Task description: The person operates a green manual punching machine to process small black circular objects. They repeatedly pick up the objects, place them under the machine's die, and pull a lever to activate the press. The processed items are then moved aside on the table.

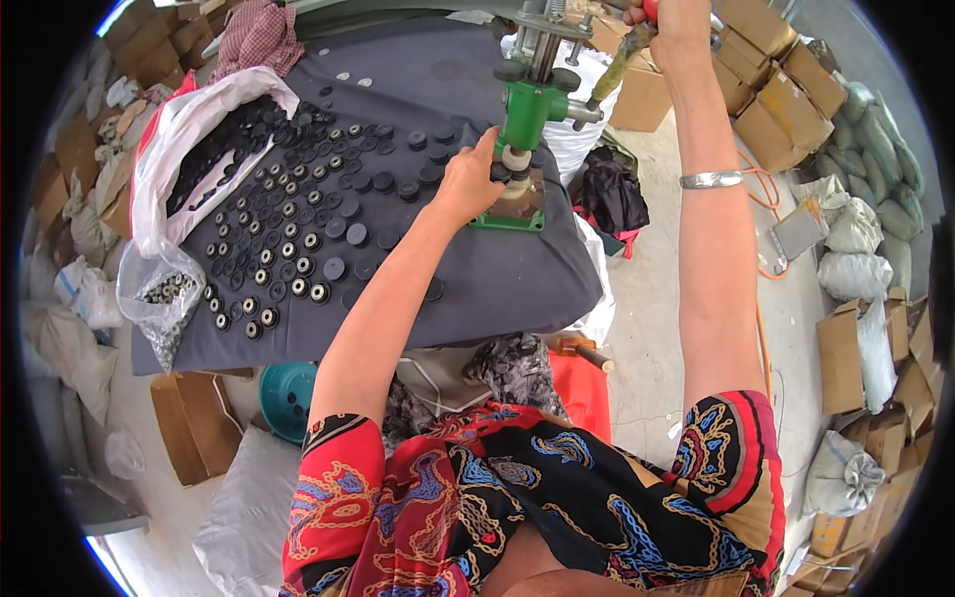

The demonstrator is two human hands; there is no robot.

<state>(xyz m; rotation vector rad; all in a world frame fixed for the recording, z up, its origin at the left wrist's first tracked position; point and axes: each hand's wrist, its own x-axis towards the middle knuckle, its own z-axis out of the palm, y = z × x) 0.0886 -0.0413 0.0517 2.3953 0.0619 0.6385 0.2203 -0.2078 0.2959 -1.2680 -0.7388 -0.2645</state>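
A green hand press (524,114) stands at the right end of the cloth-covered table. High at the upper right, my right hand (676,25) is closed round the press's lever (625,62), near its red knob. My left hand (468,184) is beside the press, its index finger stretched along the green body and its thumb low by the die (515,164). The fingers are apart, and a dark round part shows between them, touching the die; I see no grip on it. Many black round caps (356,235) and black rings with metal centres (299,287) lie left of my left hand.
A white sack (149,199) spills black parts onto the dark cloth (497,298). A clear bag (164,298) of small metal pieces sits at the left edge. A hammer (585,350) lies below the table's right side. Cardboard boxes (791,104) and sacks line both sides; an orange hose (764,338) crosses the floor.
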